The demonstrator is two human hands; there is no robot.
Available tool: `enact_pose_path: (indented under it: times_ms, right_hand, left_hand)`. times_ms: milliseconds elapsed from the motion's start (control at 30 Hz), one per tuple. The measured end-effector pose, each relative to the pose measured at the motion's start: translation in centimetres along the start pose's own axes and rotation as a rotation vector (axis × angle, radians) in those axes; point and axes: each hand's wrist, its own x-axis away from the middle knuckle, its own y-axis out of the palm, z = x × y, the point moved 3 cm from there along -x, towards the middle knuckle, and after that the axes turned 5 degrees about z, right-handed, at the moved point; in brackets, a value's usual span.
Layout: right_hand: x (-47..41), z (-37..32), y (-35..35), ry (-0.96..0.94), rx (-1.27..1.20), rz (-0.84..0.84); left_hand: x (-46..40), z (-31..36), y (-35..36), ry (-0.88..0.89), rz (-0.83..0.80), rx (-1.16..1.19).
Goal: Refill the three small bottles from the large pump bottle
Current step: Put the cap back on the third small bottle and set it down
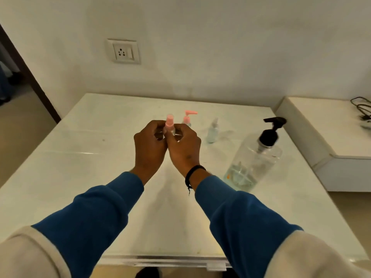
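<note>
White marble table (84, 153) w/ wall socket (124, 51) behind.

A pink-capped small bottle (169, 122) sits between the fingers (158, 127). Just beyond them – a pink pump bottle (188, 118), then a pale blue one (212, 132). Black-pumped clear bottle (259, 155) – white counter (100, 137), blue sleeves (96, 213).
</note>
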Motion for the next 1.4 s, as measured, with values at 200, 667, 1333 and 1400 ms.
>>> enact_pose_path:
  times_ms: [200,667,1333,1400]
  right_hand:
    - [-3.2,3.8,3.8,0.034,-0.017,0.003]
    - [-6.0,4.7,8.0,0.050,-0.053,-0.001]
    - [-6.1,4.0,8.3,0.077,-0.001,-0.036]
    - [-6.0,4.0,8.2,0.075,0.016,-0.042]
  left_hand:
    - [-2.2,-5.6,2.7,-0.068,-0.012,-0.037]
    - [-4.5,-9.1,3.5,-0.113,0.074,-0.001]
    - [-4.9,-9.5,3.3,-0.142,0.085,-0.091]
    - [-4.6,-9.5,3.2,-0.169,0.077,-0.086]
